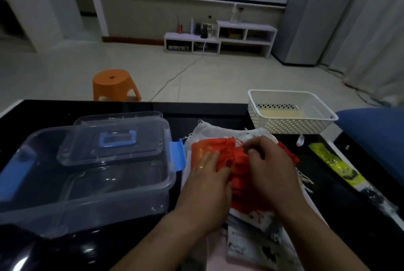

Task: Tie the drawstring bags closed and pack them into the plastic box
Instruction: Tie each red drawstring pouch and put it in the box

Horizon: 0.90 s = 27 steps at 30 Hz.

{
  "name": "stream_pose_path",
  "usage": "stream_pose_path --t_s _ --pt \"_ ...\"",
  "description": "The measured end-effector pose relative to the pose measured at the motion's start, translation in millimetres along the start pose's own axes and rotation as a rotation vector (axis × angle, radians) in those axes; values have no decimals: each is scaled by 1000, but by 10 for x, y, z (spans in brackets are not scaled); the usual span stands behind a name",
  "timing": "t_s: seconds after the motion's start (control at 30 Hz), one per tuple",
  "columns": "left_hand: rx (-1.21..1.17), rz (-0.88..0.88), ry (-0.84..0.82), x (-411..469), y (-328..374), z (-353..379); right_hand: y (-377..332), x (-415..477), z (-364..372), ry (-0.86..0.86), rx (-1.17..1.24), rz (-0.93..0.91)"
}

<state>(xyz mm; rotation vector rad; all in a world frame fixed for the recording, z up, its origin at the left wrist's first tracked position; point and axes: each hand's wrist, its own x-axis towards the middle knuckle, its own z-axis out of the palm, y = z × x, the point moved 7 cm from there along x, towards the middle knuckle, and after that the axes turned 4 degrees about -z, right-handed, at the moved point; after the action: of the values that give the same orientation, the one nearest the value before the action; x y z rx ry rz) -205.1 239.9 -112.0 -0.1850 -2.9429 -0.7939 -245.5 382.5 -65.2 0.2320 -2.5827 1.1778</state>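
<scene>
The red bags (237,158) lie in a small pile on the near right part of the black table (196,111), just to the right of the plastic box (87,194). Under them are some white bags (205,131), and closer to the person there are more pale bags with dark little pictures (251,244) on them. The left hand (207,181) lies flat on the red pile with its fingers straight, pressing down and holding nothing. It has a ring (200,167) on one finger. The right hand (271,172) is at the top end of the pile with its fingers curled in. Its thumb and fingers pinch the thin red strings (238,141) that stick out there. The plastic box is see-through and has a blue clip (178,155) on the side next to the bags. Its lid (113,137) sits crooked on top of it, not snapped on, and has a blue handle (118,138) in the middle. At the far right corner of the table stands a white basket (290,126) with many little holes in its walls. A yellow packet (334,166) lies at the right edge of the table, and something blue and soft (376,133) is beside it. On the floor behind the table stands an orange stool (113,82).
</scene>
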Motion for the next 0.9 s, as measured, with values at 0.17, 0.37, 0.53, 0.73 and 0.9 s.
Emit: stream_pose_path --t_s 0.17,0.37,0.53,0.73,0.9 --pt "0 -29 -19 65 90 14 -59 -57 64 -74 7 13" --pt "-183 -52 156 -195 158 -380 -339 -223 -96 -39 -11 -111" --pt "-73 10 57 -554 288 -382 -275 -558 -171 -102 -17 -72" --pt "-164 74 69 -762 627 -209 -20 -899 19 -296 558 323" --pt "-282 193 -49 -912 841 -132 83 -827 -26 -327 700 391"
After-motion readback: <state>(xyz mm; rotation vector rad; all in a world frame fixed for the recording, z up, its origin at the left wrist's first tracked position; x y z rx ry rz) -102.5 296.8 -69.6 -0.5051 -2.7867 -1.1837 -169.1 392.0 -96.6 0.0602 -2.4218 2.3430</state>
